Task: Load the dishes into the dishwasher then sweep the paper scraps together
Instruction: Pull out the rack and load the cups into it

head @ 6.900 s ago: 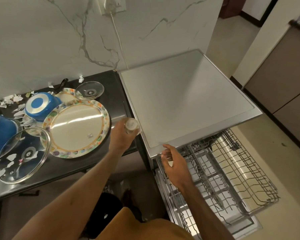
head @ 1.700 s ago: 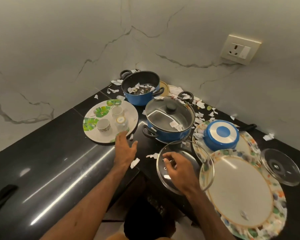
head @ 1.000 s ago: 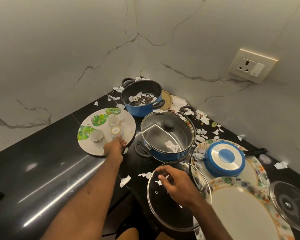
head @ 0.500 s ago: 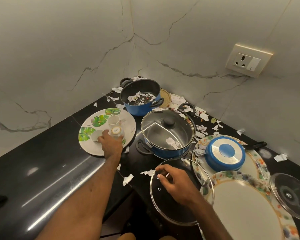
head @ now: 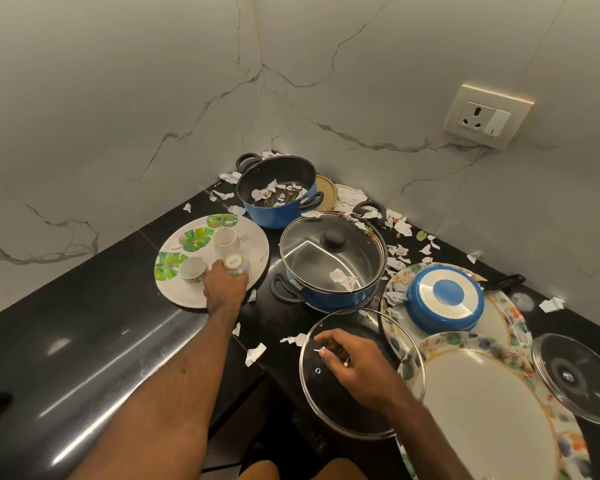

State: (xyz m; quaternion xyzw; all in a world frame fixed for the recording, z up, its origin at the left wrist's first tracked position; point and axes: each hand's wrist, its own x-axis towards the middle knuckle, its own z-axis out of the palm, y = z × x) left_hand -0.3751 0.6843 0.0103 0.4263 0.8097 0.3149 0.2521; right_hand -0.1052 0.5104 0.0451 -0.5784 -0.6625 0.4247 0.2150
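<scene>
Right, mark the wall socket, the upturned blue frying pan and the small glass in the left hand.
wall socket [head: 478, 116], head view, on its white face.
upturned blue frying pan [head: 448, 292], head view, on the blue centre of its base.
small glass [head: 234, 262], head view, on its labelled top end.

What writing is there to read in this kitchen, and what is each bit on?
"SKIL": on a white paper scrap at the front rim of the blue pot with the glass lid; the word is cut off at the edge.
Round label on the small upturned glass that the left hand grips: print too small to read.
White paper scraps by the wall corner: marks too blurred to read.
</scene>
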